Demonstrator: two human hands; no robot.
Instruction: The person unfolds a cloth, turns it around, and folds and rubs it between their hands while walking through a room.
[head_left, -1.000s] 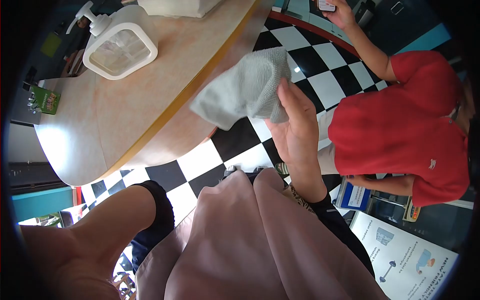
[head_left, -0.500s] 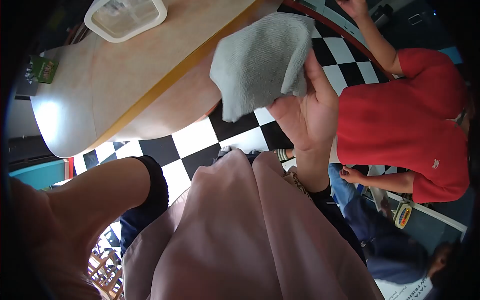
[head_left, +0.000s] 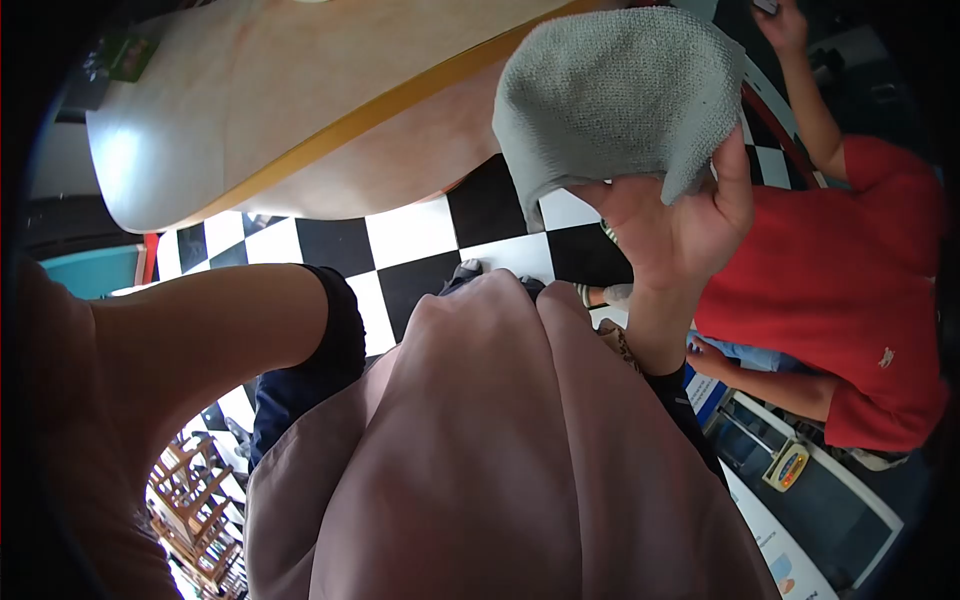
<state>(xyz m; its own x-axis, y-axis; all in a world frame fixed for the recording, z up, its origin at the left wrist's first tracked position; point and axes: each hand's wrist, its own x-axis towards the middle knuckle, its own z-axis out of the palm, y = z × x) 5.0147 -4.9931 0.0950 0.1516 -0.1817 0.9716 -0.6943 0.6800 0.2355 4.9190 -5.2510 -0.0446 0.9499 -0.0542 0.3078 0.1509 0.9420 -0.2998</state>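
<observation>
Grey cloth [head_left: 620,100] grasped in right hand [head_left: 672,225], covering fingers; left hand [head_left: 70,420] shadowed, cannot tell grip

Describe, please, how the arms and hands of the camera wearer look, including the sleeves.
The right hand shows no glove; some of its fingers are hidden. The right sleeve is dark, with a short pale mark, and leaves the wrist bare. The left forearm is bare too, below a black, gathered cuff. The left hand cannot be made out clearly.

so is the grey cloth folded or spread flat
Not flat: the right hand holds the grey cloth curved, corners drooping. Whether folded double, cannot tell.
</observation>
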